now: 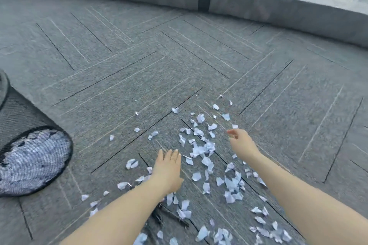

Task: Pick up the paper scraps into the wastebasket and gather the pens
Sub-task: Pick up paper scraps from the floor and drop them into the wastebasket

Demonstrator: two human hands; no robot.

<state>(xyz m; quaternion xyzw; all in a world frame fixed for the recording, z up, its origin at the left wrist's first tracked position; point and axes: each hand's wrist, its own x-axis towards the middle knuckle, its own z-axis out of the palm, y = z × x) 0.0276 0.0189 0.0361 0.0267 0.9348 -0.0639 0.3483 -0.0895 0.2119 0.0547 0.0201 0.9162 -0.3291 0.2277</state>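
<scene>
Grey carpet [139, 61] fills the head view, with a low grey ledge [278, 12] along the far edge. Black mesh wastebasket [23, 117] lies tipped at left, pale scraps showing through its base. Pale blue paper scraps [201, 149] lie scattered between and around both arms. Left hand [168, 169] flat, fingers straight, holding nothing; right hand [240, 141] reaches forward, fingers loose, empty. Dark pens [171, 218] lie under the left forearm among scraps.

left hand [168, 169] flat | right hand [240, 141] relaxed | paper scraps [201, 150] between
</scene>
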